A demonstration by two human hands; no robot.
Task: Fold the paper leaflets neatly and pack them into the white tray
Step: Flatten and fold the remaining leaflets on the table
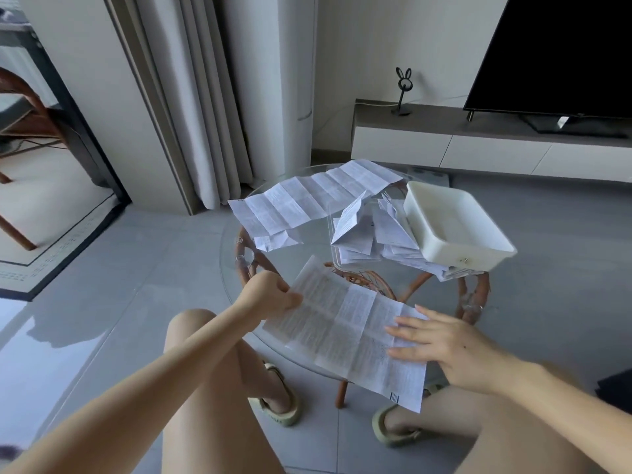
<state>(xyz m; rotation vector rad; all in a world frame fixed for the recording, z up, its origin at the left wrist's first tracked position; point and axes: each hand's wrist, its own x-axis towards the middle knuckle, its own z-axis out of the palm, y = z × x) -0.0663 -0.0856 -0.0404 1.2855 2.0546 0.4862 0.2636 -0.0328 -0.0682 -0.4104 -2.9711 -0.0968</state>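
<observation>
Leaflet (349, 333) spread on the table (304, 258)
My left hand (270, 295) pinches its left edge, my right hand (441, 343) presses flat on it, and the white tray (455, 227) sits beyond my right hand.

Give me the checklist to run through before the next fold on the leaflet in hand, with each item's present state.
1. The left hand pinches the leaflet at its left edge: ok.
2. The right hand lies flat on its right part, holding it down on the glass table: ok.
3. Edges lined up for the fold: cannot tell.
4. Room inside the white tray: ok, nothing shows in it.
5. The white tray stands level: not ok, it sits tilted on the pile of loose leaflets.
</observation>
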